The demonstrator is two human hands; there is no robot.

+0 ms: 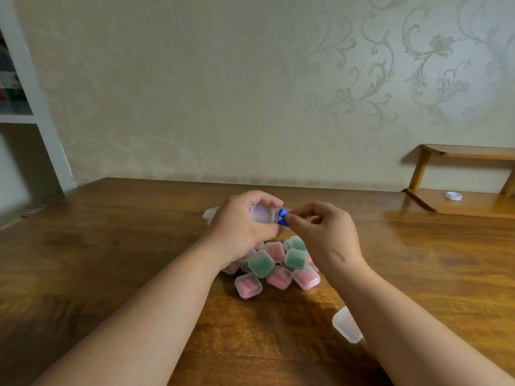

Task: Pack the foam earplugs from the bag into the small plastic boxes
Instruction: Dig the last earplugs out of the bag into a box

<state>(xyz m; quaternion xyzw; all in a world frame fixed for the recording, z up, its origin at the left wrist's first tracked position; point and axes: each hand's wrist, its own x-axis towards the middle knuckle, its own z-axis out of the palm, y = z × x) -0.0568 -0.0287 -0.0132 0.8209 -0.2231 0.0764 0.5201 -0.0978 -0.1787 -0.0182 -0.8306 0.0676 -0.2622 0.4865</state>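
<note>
My left hand grips a small clear plastic box, held above the wooden table with its lid swung open. My right hand pinches blue foam earplugs at the open box's right side. Below both hands lies a pile of closed small boxes, several filled with pink or red earplugs and some with green ones. A bit of the white plastic bag peeks out behind my left hand; most of it is hidden.
Another clear plastic box lies near the table's front, partly under my right forearm. A wooden corner shelf with a white cap stands at the back right. A white bookcase stands at the left.
</note>
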